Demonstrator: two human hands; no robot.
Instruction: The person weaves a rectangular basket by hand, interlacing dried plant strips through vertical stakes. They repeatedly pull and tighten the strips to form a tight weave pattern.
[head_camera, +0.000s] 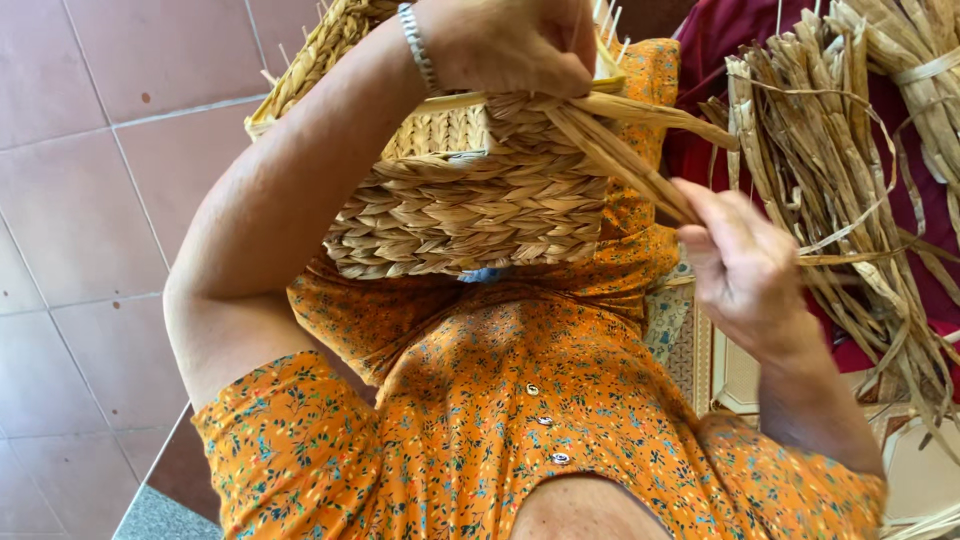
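Tiled floor (90, 190) at far left, reddish-pink. Left hand (510, 45), beaded bracelet (418, 45) on wrist, fingers closed, clamped on upper edge of woven basket (470, 210), right where the loose strands leave the weave. Basket sits on lap against orange floral dress (500, 400), part-woven, thin upright stakes poking out at top. Twisted strands (630, 150) run from basket edge to right hand (745, 270), which pinches their end, fingers closed. Hands apart, joined only by the strands. Far right: bundle of dried reeds (840, 180) lying loose on dark red cloth (720, 40), just beside right hand.
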